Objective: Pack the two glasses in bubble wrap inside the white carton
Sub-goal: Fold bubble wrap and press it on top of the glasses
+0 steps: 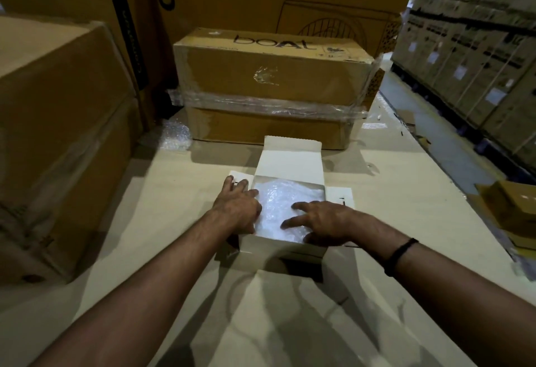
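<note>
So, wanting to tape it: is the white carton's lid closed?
No, the white carton has its lid flap standing open, with bubble wrap showing inside.

Both arms outstretched, left grip (236, 207) and right grip (319, 221) flat, fingers spread, palms down

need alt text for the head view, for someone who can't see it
An open white carton filled with bubble wrap sits on a cardboard surface. The left hand lies flat at its left edge, and the right hand presses spread fingers on the wrap. Taped brown boxes stand behind it.
</note>
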